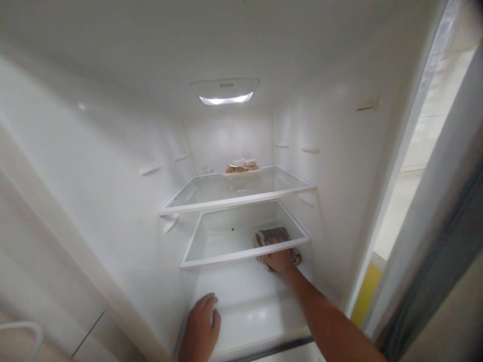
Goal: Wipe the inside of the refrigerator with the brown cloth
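Note:
I am looking into an open white fridge. My right hand (279, 261) reaches in under the lower glass shelf (226, 259) and is closed on a brownish patterned cloth (272, 236), which shows through the glass. My left hand (202, 324) rests flat on the left front of the white bottom surface (249, 311), fingers together and extended, holding nothing. On the upper glass shelf (234, 201), at the back, sits a small clear tray of food (242, 167).
The fridge lamp (225, 98) glows in the ceiling. White side walls with shelf rails close in left and right. The fridge's right edge and door seal (411, 166) run down the right, with a yellow patch (367, 294) and pale floor beyond.

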`<state>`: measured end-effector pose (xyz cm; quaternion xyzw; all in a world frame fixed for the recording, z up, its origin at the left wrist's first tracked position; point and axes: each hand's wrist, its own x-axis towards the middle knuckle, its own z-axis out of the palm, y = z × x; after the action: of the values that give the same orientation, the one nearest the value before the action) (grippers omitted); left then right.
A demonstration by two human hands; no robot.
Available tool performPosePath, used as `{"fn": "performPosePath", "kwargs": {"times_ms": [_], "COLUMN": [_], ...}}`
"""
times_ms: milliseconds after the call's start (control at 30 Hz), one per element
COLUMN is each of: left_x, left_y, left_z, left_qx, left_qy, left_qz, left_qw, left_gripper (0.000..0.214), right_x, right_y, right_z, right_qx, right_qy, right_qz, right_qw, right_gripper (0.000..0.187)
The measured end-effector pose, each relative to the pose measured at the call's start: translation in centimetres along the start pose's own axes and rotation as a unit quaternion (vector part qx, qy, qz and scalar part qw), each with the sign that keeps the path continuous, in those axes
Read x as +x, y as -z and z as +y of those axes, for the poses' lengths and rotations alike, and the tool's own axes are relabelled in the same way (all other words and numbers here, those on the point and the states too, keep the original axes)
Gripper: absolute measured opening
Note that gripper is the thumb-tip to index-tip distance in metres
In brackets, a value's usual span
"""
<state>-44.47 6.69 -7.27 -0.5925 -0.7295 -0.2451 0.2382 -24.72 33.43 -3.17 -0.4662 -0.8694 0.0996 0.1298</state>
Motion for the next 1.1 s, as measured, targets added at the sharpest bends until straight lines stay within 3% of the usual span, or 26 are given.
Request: {"fn": "performPosePath", "kwargs": {"times_ms": [133,367,500,633,867,1100], "left_x": [0.2,0.5,0.5,0.4,0.4,0.1], "left_y": [0.2,0.7,0.7,0.5,0.5,0.1], "left_z": [0.0,-0.1,-0.3,-0.3,-0.2,-0.3], "left_qx": [-0.036,-0.049,-0.044,-0.039,-0.037,-0.016], "left_qy": [0.018,0.030,0.037,0.043,0.038,0.009], "left_qz": [-0.011,-0.029,-0.029,-0.025,-0.012,0.013], "left_qw": [0.999,0.998,0.998,0.998,0.999,1.000], "left_gripper": [0.029,0.027,0.029,0.029,0.027,0.029], "right_x": [-4.8,-12.2,-15.3,-17.2,-16.5,-9.1], "right_y": [0.1,0.9,0.8,0.1,-0.2,0.0], "right_z": [-1.4,-3.4,-3.1,-1.5,-0.1,0.2], "right_qx": [0.013,0.049,0.061,0.041,0.007,0.018], "right_qy": [-0.035,-0.039,-0.023,-0.051,-0.100,-0.086], "right_qz": [-0.005,-0.057,-0.042,-0.026,0.012,-0.003], "right_qw": [0.999,0.996,0.997,0.998,0.995,0.996], "right_gripper": [0.062,0.062,0.060,0.061,0.061,0.064]}}
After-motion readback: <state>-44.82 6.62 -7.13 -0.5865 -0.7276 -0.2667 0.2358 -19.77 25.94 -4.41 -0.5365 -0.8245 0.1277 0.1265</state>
